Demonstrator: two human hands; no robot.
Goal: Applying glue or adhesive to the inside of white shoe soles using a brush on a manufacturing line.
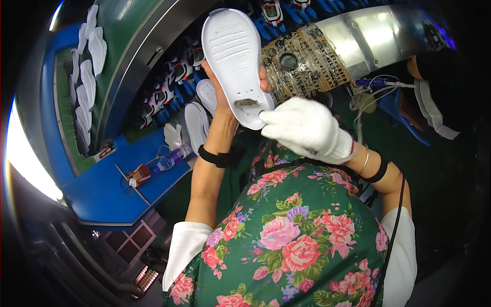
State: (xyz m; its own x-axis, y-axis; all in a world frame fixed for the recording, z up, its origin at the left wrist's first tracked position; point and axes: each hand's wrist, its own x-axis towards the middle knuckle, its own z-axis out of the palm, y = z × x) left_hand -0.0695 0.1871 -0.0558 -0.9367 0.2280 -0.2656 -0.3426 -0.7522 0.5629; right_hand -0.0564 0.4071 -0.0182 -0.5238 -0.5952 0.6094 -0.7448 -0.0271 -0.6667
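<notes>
My bare left hand (221, 94) is wrapped round a white shoe sole (232, 48) from beneath, its fingertips showing at the right edge. The sole is tilted up, ridged across its forefoot, with small holes and a dark greyish patch (247, 103) near the heel. My right hand (304, 128), in a white knitted glove, is closed with its fingertips at the heel edge, just beside the patch. A small dark spot shows at those fingertips; what they pinch is too small to make out.
More white soles (196, 125) lie beside my left forearm, others on a green-lined rack (66, 102) at far left. A blue table (97, 197) bears a purple-tinted bottle (171, 158) and a loose glove (173, 135). Shoes on blue holders line a curved metal machine (373, 36) ahead.
</notes>
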